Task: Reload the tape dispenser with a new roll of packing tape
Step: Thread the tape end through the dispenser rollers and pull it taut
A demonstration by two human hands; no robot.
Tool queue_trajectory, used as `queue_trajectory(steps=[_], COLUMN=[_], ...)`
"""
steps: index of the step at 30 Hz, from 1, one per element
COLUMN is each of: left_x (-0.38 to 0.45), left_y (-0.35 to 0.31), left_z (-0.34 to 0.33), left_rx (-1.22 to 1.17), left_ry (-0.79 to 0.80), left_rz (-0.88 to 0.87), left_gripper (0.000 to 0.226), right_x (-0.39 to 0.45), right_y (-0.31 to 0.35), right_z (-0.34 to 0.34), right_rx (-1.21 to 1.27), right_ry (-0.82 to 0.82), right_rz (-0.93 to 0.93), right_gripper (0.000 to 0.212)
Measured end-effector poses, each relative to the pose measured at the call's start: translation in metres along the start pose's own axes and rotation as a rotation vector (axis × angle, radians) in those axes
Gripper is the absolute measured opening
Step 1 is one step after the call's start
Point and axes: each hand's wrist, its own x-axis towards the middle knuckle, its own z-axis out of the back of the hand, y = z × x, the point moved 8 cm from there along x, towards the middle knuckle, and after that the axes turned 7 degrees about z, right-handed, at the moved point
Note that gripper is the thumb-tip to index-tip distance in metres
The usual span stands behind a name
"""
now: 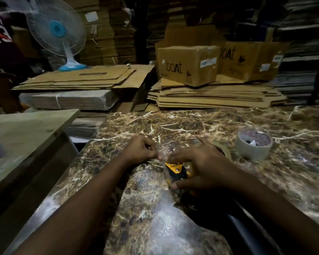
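Observation:
A yellow and black tape dispenser (175, 171) lies on the marbled table (191, 124) under my right hand (201, 162), which grips its body from above. A brown roll edge (226, 150) shows behind that hand, mostly hidden. My left hand (142, 150) is closed just left of the dispenser's front, its fingertips pinched on a clear strip of tape (165, 149) that is hard to see. A separate roll of clear packing tape (253, 145) lies flat on the table to the right, apart from both hands.
Stacks of flattened cardboard (215, 94) and two "boat" boxes (189, 64) stand behind the table. A white and blue fan (57, 32) sits back left, next to a person in a dark shirt (0, 39). A pale board (26, 133) lies left.

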Motion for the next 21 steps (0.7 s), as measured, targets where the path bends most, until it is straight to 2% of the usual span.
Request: queue_trajectory(steps=[2,5,9,14,18,21], left_x=[0.004,0.003,-0.013,-0.052,-0.102,-0.142], left_y=[-0.007,-0.025,-0.014,0.001,-0.029,-0.035], left_z=[-0.003,-0.004,0.002,0.013,-0.002,-0.032], left_rx=[0.167,0.352,0.355,0.167,0.118,-0.224], left_ry=[0.043,0.127,0.21,0.254,0.514,0.63], left_rz=[0.007,0.003,0.268,0.603,0.82,1.011], left_gripper=[0.033,0.042,0.057,0.065,0.064,0.06], right_x=[-0.004,-0.007,-0.008,-0.008,-0.004,0.002], right_y=[0.004,0.012,0.012,0.01,0.016,0.021], right_z=[0.004,0.006,-0.001,-0.003,0.0,0.0], right_rx=[0.061,0.072,0.111,0.155,0.117,0.067], right_ry=[-0.038,-0.027,0.042,0.077,0.105,0.123], right_rz=[0.013,0.06,0.057,-0.005,-0.038,-0.044], right_gripper=[0.059,0.052,0.056,0.054,0.05,0.04])
